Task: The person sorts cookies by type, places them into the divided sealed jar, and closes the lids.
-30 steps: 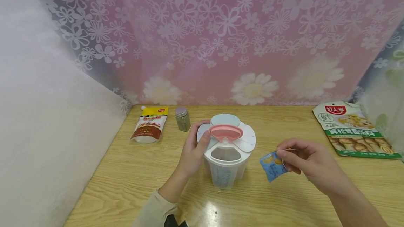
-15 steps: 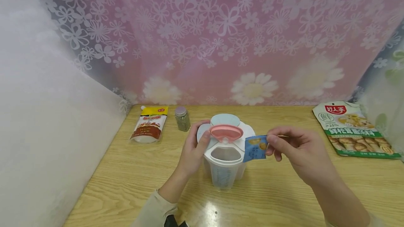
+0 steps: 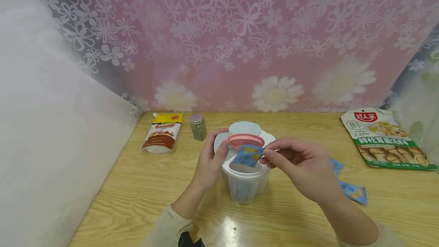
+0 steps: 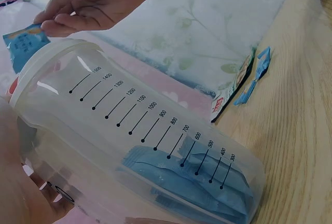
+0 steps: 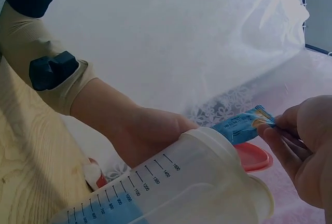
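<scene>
A clear plastic storage container (image 3: 242,191) with a white top stands on the table; its pink lid (image 3: 236,140) is flipped up. My left hand (image 3: 207,165) holds the container's left side, thumb on the top. Between thumb and fingertips, my right hand (image 3: 300,169) pinches a small blue snack packet (image 3: 247,156) above the uncovered opening. Through the graduated wall in the left wrist view, several blue packets (image 4: 207,182) lie at the bottom. Right of the container, partly hidden by my right hand and wrist, are more blue packets (image 3: 354,192) on the table.
At the back left lie a yellow, white and brown pouch (image 3: 162,134) and a small glass jar (image 3: 198,128) with a pale purple cap. A large green and white food bag (image 3: 387,140) lies at the right. A floral curtain (image 3: 240,48) hangs behind the table.
My right hand has moved left with the blue packet, from beside the container to over its opening. Packets on the table have come into view behind it. The left hand keeps its hold.
</scene>
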Available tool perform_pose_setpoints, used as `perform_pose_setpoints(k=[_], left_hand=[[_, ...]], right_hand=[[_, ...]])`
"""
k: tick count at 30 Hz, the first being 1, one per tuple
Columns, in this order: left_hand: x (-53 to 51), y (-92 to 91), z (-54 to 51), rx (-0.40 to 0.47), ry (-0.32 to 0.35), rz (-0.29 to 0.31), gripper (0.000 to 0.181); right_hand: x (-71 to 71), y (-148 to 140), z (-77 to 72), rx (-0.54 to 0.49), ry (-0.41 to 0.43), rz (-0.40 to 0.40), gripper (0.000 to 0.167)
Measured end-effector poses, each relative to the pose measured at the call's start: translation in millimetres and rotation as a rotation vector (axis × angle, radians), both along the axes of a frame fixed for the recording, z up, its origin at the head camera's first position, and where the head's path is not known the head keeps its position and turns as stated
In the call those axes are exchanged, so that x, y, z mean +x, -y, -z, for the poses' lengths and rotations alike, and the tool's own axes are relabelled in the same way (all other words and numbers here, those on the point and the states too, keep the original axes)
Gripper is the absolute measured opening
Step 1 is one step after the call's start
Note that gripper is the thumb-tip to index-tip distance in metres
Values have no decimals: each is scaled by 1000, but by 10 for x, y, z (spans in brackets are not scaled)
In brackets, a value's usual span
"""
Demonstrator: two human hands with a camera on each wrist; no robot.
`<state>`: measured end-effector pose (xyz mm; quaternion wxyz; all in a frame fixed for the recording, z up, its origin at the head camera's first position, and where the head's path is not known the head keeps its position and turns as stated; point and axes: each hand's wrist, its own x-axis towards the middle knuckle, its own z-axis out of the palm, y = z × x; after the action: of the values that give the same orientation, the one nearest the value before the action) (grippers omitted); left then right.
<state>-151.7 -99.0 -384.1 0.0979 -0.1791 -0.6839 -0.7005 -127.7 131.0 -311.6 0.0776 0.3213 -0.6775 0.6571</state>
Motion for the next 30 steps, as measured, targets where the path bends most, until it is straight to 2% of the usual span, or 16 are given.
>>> perform_pose_setpoints(k=[4, 7, 10, 16, 22, 30], left_hand=[[-5, 7, -13, 0, 4, -3, 37], [-12, 8, -21, 0, 2, 3, 38], [-15, 7, -28, 2, -6, 9, 38], [-26, 12, -20, 6, -22, 8, 39], [-18, 10, -13, 8, -19, 7, 39], [-6, -2, -4, 7, 4, 7, 41]], right_hand=[[1, 63, 12, 59, -51, 62, 17], [-2, 64, 20, 110, -56, 96, 18], [-4, 37, 20, 138, -43, 82, 18], [-19, -25, -2, 132, -45, 50, 19], [-39, -16, 59, 238, -68, 70, 18], [-30, -63, 107, 222, 21, 44, 14]])
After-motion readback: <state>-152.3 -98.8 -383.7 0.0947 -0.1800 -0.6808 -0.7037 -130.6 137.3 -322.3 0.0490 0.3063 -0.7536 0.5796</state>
